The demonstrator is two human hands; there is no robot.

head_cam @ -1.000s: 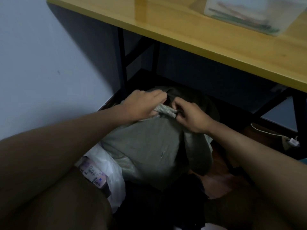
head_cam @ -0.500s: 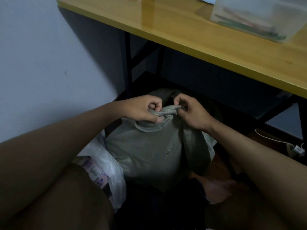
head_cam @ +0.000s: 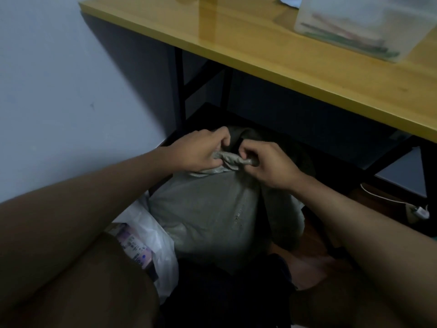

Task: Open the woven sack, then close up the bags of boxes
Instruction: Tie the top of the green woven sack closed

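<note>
A full grey-green woven sack (head_cam: 208,211) stands on the floor under a table, its mouth gathered into a twisted knot (head_cam: 233,159) at the top. My left hand (head_cam: 201,151) grips the left side of that knot with curled fingers. My right hand (head_cam: 267,164) pinches the knot's right end between thumb and fingers. A white plastic bag (head_cam: 151,233) holding a box with a purple label (head_cam: 133,247) lies low at the sack's left, partly behind my left leg.
A yellow wooden tabletop (head_cam: 283,58) overhangs the sack, carrying a translucent plastic box (head_cam: 364,22). Black table legs (head_cam: 179,86) stand behind the sack. A pale wall (head_cam: 59,91) closes the left side. A white cable and plug (head_cam: 418,210) lie on the floor at right.
Both hands have worked at the twisted knot, staying on either side of it while the end pulled out to the right. The view has shifted slightly.
</note>
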